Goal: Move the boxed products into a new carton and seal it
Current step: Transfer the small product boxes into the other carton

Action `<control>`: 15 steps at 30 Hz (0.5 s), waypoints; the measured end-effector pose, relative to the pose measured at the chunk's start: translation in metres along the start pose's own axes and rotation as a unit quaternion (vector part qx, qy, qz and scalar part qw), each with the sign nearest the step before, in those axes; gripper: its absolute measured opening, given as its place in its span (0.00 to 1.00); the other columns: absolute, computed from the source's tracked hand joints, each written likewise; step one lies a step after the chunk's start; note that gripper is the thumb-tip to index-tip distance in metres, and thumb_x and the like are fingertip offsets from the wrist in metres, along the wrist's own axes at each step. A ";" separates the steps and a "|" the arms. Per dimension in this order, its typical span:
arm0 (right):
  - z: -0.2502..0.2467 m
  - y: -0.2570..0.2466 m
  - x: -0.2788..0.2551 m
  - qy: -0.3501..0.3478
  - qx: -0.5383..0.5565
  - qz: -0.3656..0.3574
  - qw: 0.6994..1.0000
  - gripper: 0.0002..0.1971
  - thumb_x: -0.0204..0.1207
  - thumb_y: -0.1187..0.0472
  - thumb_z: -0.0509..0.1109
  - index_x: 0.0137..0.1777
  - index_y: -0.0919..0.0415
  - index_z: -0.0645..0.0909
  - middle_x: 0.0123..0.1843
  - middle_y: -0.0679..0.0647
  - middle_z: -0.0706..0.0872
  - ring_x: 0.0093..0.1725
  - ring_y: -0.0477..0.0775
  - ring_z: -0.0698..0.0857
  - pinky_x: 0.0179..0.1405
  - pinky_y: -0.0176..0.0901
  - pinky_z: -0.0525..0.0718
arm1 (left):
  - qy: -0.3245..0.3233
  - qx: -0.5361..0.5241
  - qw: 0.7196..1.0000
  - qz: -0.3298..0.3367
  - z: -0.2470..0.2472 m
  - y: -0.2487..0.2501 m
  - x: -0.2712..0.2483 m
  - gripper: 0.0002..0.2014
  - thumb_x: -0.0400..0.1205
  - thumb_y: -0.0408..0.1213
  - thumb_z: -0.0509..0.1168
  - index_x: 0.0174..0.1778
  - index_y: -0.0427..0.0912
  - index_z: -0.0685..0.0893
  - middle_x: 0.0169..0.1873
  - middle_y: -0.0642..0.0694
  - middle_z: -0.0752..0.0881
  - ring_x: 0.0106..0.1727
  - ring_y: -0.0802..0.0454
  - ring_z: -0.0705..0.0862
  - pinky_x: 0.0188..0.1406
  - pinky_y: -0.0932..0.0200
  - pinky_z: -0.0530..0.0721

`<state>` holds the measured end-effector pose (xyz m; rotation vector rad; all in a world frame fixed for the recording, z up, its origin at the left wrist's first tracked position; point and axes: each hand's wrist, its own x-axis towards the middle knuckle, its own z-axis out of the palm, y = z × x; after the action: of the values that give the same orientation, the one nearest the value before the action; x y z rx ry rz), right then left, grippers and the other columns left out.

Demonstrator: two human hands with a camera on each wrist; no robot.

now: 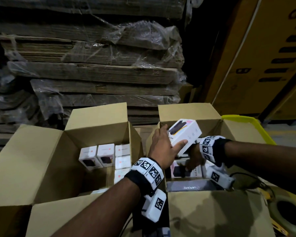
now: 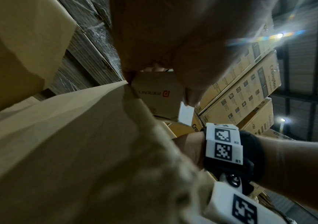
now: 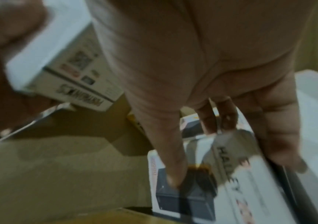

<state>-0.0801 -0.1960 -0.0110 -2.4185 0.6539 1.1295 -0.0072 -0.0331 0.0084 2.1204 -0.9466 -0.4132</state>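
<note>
Two open brown cartons stand side by side. The left carton (image 1: pixel 41 159) holds several white product boxes (image 1: pixel 106 154) standing upright. Above the right carton (image 1: pixel 186 112) my left hand (image 1: pixel 169 141) grips a white product box (image 1: pixel 184 134), thumb on its near edge and fingers behind it. That box (image 2: pixel 158 97) shows a red logo under my left hand (image 2: pixel 173 75), and it also appears in the right wrist view (image 3: pixel 58 68). My right hand (image 1: pixel 193 164) reaches down into the right carton. There the right hand (image 3: pixel 231 166) grips another white box (image 3: pixel 240 189), thumb on its face.
More white boxes and a dark flat box (image 1: pixel 191 185) lie in the right carton. Plastic-wrapped flattened cardboard (image 1: pixel 92 65) is stacked behind. Large printed cartons (image 1: pixel 263 57) rise at the right. A yellow crate rim (image 1: pixel 246 120) and a tape roll (image 1: pixel 289 218) sit to the right.
</note>
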 end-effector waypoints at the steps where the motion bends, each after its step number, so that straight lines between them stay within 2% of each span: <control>1: 0.002 0.002 0.002 0.006 0.004 -0.012 1.000 0.19 0.73 0.48 0.77 0.62 0.48 0.77 0.51 0.49 0.87 0.41 0.44 0.87 0.31 0.31 0.83 | 0.002 -0.001 1.000 0.000 0.000 -0.001 0.000 0.44 0.79 0.61 0.68 0.84 0.41 0.59 0.81 0.43 0.65 0.81 0.47 0.63 0.79 0.53 0.62; 2: 0.004 0.004 0.005 0.006 0.009 -0.008 1.000 0.19 0.73 0.47 0.76 0.61 0.46 0.77 0.46 0.45 0.87 0.35 0.37 0.86 0.26 0.27 0.80 | 0.002 -0.003 1.000 0.000 0.001 -0.001 0.000 0.44 0.79 0.61 0.68 0.84 0.41 0.59 0.81 0.43 0.65 0.81 0.47 0.63 0.79 0.53 0.62; 3: 0.005 0.004 0.008 0.001 0.011 -0.006 1.000 0.13 0.74 0.49 0.76 0.53 0.47 0.77 0.40 0.44 0.84 0.29 0.34 0.84 0.23 0.24 0.77 | 0.003 -0.004 1.000 0.000 0.001 -0.002 0.000 0.45 0.79 0.61 0.68 0.85 0.41 0.59 0.81 0.43 0.64 0.81 0.47 0.63 0.79 0.54 0.62; 4: 0.006 0.004 0.009 0.000 0.012 0.000 1.000 0.09 0.75 0.52 0.75 0.45 0.48 0.76 0.35 0.43 0.81 0.26 0.35 0.81 0.23 0.24 0.75 | 0.003 -0.004 1.000 0.000 0.000 -0.003 0.000 0.45 0.79 0.62 0.67 0.85 0.41 0.58 0.81 0.43 0.64 0.82 0.47 0.62 0.79 0.54 0.62; 5: 0.007 0.003 0.010 0.004 0.027 0.005 1.000 0.12 0.75 0.55 0.76 0.40 0.48 0.73 0.34 0.45 0.79 0.26 0.38 0.79 0.26 0.26 0.77 | 0.001 -0.004 1.000 0.000 0.000 -0.003 0.000 0.45 0.79 0.62 0.67 0.85 0.41 0.58 0.81 0.43 0.64 0.82 0.47 0.62 0.79 0.54 0.62; 6: 0.008 0.002 0.010 0.013 0.047 -0.001 0.999 0.13 0.72 0.58 0.78 0.39 0.51 0.74 0.35 0.49 0.80 0.29 0.45 0.80 0.31 0.33 0.82 | 0.000 -0.005 1.000 -0.001 0.000 -0.003 0.000 0.45 0.79 0.62 0.67 0.85 0.41 0.58 0.81 0.43 0.63 0.82 0.47 0.62 0.79 0.54 0.61; 8: 0.007 0.000 0.007 0.021 0.096 -0.003 0.995 0.14 0.66 0.62 0.82 0.45 0.59 0.80 0.40 0.57 0.84 0.36 0.58 0.85 0.46 0.55 0.88 | 0.002 -0.007 1.000 -0.001 0.000 -0.003 0.000 0.45 0.79 0.61 0.67 0.85 0.41 0.57 0.81 0.44 0.63 0.82 0.48 0.62 0.79 0.54 0.61; 9: 0.005 0.004 0.012 0.026 0.096 -0.011 0.995 0.17 0.63 0.61 0.84 0.48 0.60 0.80 0.42 0.58 0.86 0.40 0.60 0.86 0.50 0.59 0.87 | 0.004 -0.007 1.000 -0.001 0.000 -0.003 -0.001 0.45 0.79 0.61 0.67 0.85 0.41 0.57 0.81 0.44 0.63 0.82 0.48 0.62 0.80 0.54 0.61; 10: 0.005 0.002 0.008 0.031 0.094 -0.017 0.995 0.21 0.61 0.59 0.85 0.51 0.59 0.80 0.45 0.56 0.86 0.44 0.59 0.87 0.53 0.56 0.87 | 0.004 -0.009 1.000 -0.002 0.000 -0.002 -0.001 0.45 0.79 0.61 0.67 0.85 0.41 0.57 0.81 0.44 0.63 0.82 0.48 0.62 0.80 0.54 0.61; 11: 0.005 -0.002 0.003 0.033 0.104 -0.026 0.994 0.24 0.61 0.58 0.85 0.54 0.57 0.79 0.47 0.53 0.86 0.47 0.55 0.88 0.52 0.49 0.88 | 0.005 -0.011 1.000 -0.004 0.000 -0.002 -0.001 0.45 0.79 0.61 0.67 0.85 0.41 0.57 0.82 0.44 0.63 0.82 0.48 0.61 0.80 0.54 0.61; 13: 0.006 -0.005 -0.005 0.030 0.110 -0.039 0.993 0.20 0.66 0.64 0.82 0.53 0.53 0.77 0.45 0.48 0.84 0.43 0.45 0.89 0.43 0.36 0.87 | 0.007 -0.011 1.000 -0.004 0.001 -0.002 -0.002 0.45 0.79 0.61 0.67 0.85 0.41 0.57 0.82 0.45 0.63 0.82 0.48 0.61 0.80 0.55 0.60; 14: 0.006 -0.007 -0.008 0.011 0.099 -0.044 0.994 0.20 0.69 0.70 0.79 0.55 0.54 0.76 0.43 0.49 0.84 0.41 0.47 0.90 0.42 0.39 0.88 | 0.008 -0.009 1.000 -0.004 0.001 -0.001 -0.002 0.44 0.80 0.61 0.67 0.85 0.41 0.57 0.81 0.45 0.63 0.82 0.48 0.61 0.80 0.55 0.60; 15: 0.007 -0.008 -0.011 -0.013 0.100 -0.043 0.994 0.23 0.69 0.73 0.78 0.59 0.54 0.75 0.44 0.51 0.86 0.43 0.55 0.91 0.47 0.49 0.89 | 0.010 -0.010 1.000 -0.004 0.001 -0.001 -0.002 0.44 0.80 0.61 0.67 0.85 0.41 0.57 0.81 0.45 0.63 0.82 0.48 0.61 0.80 0.55 0.61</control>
<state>-0.0860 -0.1828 -0.0052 -2.2379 0.6183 1.0088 -0.0088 -0.0320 0.0073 2.1082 -0.9192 -0.4040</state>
